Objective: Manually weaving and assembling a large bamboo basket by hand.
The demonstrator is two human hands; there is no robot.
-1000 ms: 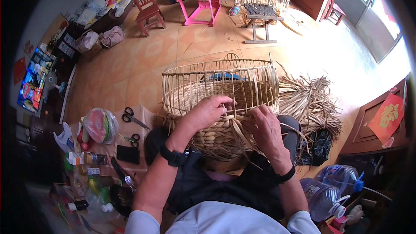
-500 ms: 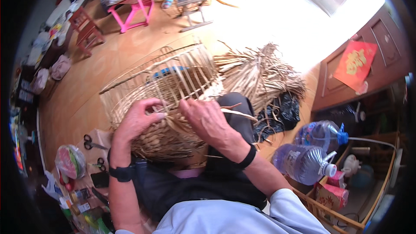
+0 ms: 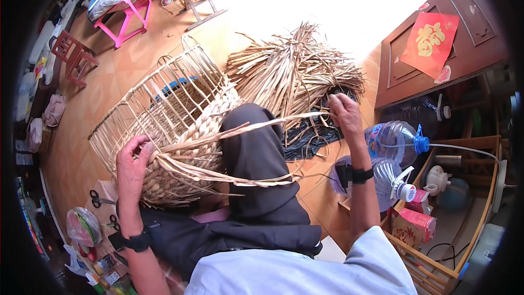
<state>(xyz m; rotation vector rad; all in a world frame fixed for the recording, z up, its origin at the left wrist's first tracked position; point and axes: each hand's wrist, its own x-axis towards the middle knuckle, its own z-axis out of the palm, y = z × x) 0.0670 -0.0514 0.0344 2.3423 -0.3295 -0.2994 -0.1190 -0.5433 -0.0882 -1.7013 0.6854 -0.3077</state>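
A half-woven straw basket lies tilted against my legs, its bare upright stakes and rim frame pointing away from me. At its near left side my left hand is closed, thumb and fingers pinching the weave where several loose strands come out. A long dried straw strand runs from that spot across my knee to the right. Its far end is in my right hand, closed in a fist, and the strand looks taut. Other loose strands trail over my thigh below it.
A big bundle of dried straw lies beyond my knee, partly on a black plastic bag. Water bottles and a wooden-framed stand are on the right. Scissors lie at left. A pink stool stands farther off.
My right hand has swung from the basket out to the right, drawing the strand with it. My left hand and the basket now appear farther left as the view has shifted.
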